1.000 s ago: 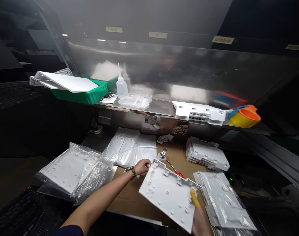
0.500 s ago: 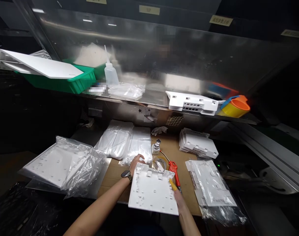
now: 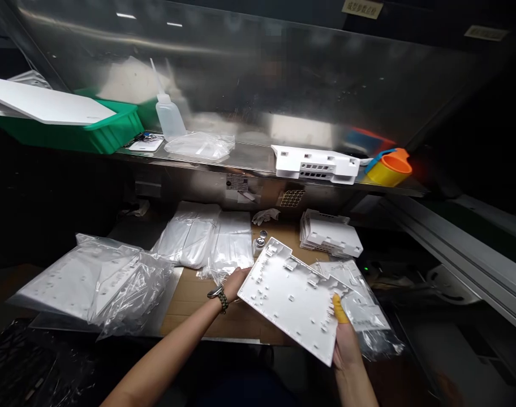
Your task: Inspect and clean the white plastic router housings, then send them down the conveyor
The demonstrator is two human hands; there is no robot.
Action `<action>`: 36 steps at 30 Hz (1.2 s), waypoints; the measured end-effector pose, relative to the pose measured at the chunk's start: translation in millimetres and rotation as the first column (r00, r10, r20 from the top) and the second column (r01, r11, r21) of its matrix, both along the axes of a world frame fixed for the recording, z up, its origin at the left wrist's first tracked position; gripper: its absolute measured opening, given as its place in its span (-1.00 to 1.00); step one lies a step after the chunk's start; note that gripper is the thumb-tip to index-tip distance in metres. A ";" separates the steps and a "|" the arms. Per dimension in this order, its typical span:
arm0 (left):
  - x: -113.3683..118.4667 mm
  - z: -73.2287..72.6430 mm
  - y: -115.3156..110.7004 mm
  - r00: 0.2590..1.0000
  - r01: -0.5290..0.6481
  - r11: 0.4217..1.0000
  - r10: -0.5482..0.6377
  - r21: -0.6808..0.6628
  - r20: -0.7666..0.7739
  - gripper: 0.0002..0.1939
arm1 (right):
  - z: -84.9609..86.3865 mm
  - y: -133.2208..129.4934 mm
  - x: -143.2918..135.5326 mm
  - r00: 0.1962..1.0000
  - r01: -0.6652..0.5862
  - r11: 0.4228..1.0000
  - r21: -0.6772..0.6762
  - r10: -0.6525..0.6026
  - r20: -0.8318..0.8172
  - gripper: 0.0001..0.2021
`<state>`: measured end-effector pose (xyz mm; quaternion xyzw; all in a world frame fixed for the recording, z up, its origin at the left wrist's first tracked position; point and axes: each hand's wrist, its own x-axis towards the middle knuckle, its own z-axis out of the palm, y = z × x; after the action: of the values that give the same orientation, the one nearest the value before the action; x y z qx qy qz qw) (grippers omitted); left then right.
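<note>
A white moulded plastic panel [image 3: 287, 299] is tilted in front of me, its ribbed inner face with small clips and bosses turned towards me. My right hand [image 3: 345, 333] grips its right edge, the thumb in a yellow finger cover lying over the face. At the left edge is my left hand [image 3: 236, 284], with a watch and a braided band on the wrist; its fingers go behind the panel and are mostly hidden. Behind the panel's top edge stands a small pump bottle [image 3: 259, 244]. A bagged white panel [image 3: 364, 299] lies partly hidden beyond my right hand.
Stacks of clear plastic bags [image 3: 188, 234] lie at the back of the cardboard-covered bench [image 3: 190, 308]. Bagged panels [image 3: 88, 280] rest at left, stacked white panels [image 3: 332, 234] at back right. The metal shelf [image 3: 249, 158] above holds a green bin [image 3: 114, 133], squeeze bottle [image 3: 171, 118] and yellow-orange tape roll [image 3: 387, 169].
The panel has turned clockwise and moved up and right with my right hand. It now covers the red-handled tool and the tape roll on the bench. The whole view has shifted slightly.
</note>
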<state>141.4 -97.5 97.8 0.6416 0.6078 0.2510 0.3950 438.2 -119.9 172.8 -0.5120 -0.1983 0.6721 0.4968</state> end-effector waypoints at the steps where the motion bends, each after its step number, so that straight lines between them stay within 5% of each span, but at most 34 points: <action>1: 1.3 1.6 0.1 1.000 0.004 1.000 -0.005 0.007 0.021 -0.64 | -2.1 -1.5 1.8 1.000 0.002 1.000 -0.019 -0.002 -0.008 -0.31; 11: 10.0 3.5 2.1 0.988 0.011 1.000 -0.014 0.016 0.156 -0.69 | -22.1 -11.3 7.6 0.982 0.154 0.985 -0.080 -0.144 0.120 -0.15; 15: 9.5 1.7 -2.0 0.990 -0.032 0.998 0.039 -0.057 0.132 -0.79 | -28.2 -16.6 15.5 0.920 0.250 0.964 0.087 -0.264 0.288 -0.22; 18: 13.9 0.5 -5.1 0.988 -0.042 0.996 0.054 -0.083 0.148 -0.73 | -36.0 -26.0 12.8 0.842 0.107 0.955 0.276 -0.234 0.486 -0.35; 21: 21.8 -2.6 -5.2 0.975 -0.101 0.994 0.108 -0.044 0.197 -0.56 | -46.3 -38.6 -0.9 0.738 -0.194 0.891 0.411 -0.143 0.659 -0.47; 26: 26.2 -3.8 -4.8 0.897 -0.393 0.916 0.360 0.088 0.255 -0.36 | -47.5 -54.0 -16.8 0.583 -0.626 0.518 0.583 -0.186 0.791 -0.52; 29: 25.9 4.5 -12.8 0.862 -0.491 0.849 0.441 0.196 0.250 -0.39 | -29.0 -58.6 -16.2 0.528 -0.736 0.385 0.557 -0.189 0.828 -0.39; 36: 54.8 36.6 -29.5 0.968 -0.252 0.855 0.226 0.453 0.112 -0.32 | 16.1 -59.4 -1.3 0.465 -0.693 0.468 0.549 -0.292 0.836 -0.31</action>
<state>196.2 -127.0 134.4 0.6295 0.5941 0.4533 0.2127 436.9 -179.2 188.9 -0.4167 -0.7918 0.1875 0.4053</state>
